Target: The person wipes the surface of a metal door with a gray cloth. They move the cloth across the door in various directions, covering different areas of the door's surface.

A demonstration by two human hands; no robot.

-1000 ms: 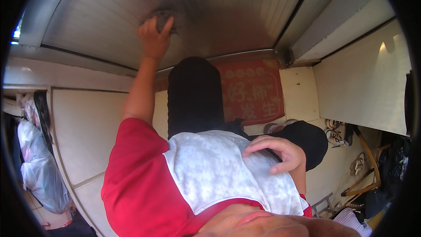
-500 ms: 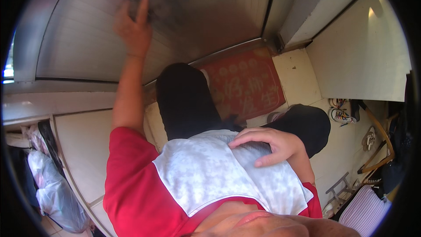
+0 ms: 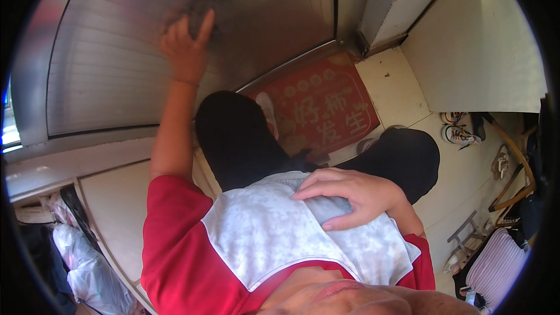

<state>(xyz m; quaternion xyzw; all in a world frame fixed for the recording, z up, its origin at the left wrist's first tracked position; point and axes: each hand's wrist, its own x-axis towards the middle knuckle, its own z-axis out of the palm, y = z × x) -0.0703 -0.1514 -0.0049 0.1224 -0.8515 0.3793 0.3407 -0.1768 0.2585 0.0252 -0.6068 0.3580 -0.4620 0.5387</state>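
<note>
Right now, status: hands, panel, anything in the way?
Left hand on blurred dark wad at ribbed metal panel. Right hand open over white garment front. Black-trousered knee partly hides panel's lower edge.

The left arm (image 3: 173, 131) reaches up almost straight toward 12 o'clock, its wrist (image 3: 186, 80) nearly in line with the forearm, and the left hand (image 3: 185, 49) is at about 10 to 11 o'clock of the view, back showing, thumb (image 3: 206, 28) spread wide toward 1 o'clock and the other fingertips blurred. The right arm (image 3: 410, 217) is bent at 4 o'clock, bringing the right hand (image 3: 364, 195) in before the chest, loosely curved, fingers together pointing toward 9 o'clock and its thumb apart below them toward 8.
</note>
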